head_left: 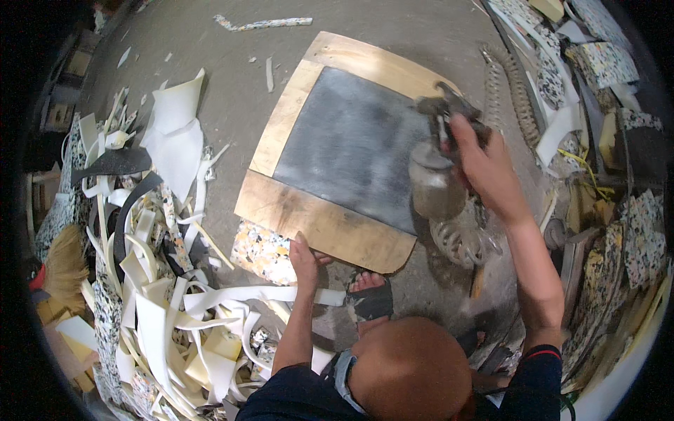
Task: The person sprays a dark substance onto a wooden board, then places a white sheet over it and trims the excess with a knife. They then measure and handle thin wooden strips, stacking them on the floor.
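A wooden panel [316, 219] with a dark, whitish-streaked middle [347, 144] lies tilted in front of me. My left hand [304, 263] grips its near edge, thumb on top and fingers partly hidden beneath. Over the panel's right side, my right hand [486, 165] is wrapped round a spray gun [444, 116], somewhat blurred. Below the gun hangs a cloudy cup [437, 188]. A coiled air hose [456, 242] shows beneath my right hand. Speckled foam [263, 252] sticks out under the panel's near left corner.
White and yellowish foam offcuts [151, 295] are heaped on the left, beside a straw broom [67, 263]. More foam scraps [562, 133] and speckled foam sheets [644, 238] crowd the right. Another stretch of coiled hose [518, 98] lies on the floor. My sandalled foot [370, 295] stands near the panel.
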The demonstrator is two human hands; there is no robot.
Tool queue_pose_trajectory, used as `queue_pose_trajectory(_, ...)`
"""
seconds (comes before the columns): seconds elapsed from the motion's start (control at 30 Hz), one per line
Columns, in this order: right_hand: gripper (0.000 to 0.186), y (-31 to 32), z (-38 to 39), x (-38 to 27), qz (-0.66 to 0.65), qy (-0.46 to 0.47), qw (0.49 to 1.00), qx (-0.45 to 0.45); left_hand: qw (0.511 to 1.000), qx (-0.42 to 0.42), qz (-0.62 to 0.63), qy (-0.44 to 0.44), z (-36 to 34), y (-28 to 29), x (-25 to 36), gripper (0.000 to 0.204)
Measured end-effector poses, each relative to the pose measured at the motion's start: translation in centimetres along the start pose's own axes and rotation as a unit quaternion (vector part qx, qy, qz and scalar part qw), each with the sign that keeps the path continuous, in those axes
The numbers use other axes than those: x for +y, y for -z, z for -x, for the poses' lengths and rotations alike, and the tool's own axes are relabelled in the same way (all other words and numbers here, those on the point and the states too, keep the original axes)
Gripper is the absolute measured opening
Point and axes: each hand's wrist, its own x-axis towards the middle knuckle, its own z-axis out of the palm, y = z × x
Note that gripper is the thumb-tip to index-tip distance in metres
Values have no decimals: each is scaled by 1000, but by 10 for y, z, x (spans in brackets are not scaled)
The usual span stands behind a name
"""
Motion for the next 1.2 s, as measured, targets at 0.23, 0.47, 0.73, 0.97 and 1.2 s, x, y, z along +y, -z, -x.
queue_pose_trajectory(0.23,43,113,99,65,-18,-78,984,160,988,18,120,97,1,-17,-4,56)
queue_pose_trajectory(0.47,31,177,139,202,-62,-64,931,355,994,-14,70,78,-7,-12,7,64)
queue_pose_trajectory(0.73,27,166,133,292,-89,0,901,425,988,81,72,107,-17,-5,-11,71)
queue_pose_trajectory(0.97,68,147,133,300,23,-79,897,434,973,86,-216,-9,-12,-8,11,74)
queue_pose_trajectory(1.2,81,188,209,244,220,-241,935,141,924,-66,-367,87,-14,13,54,62)
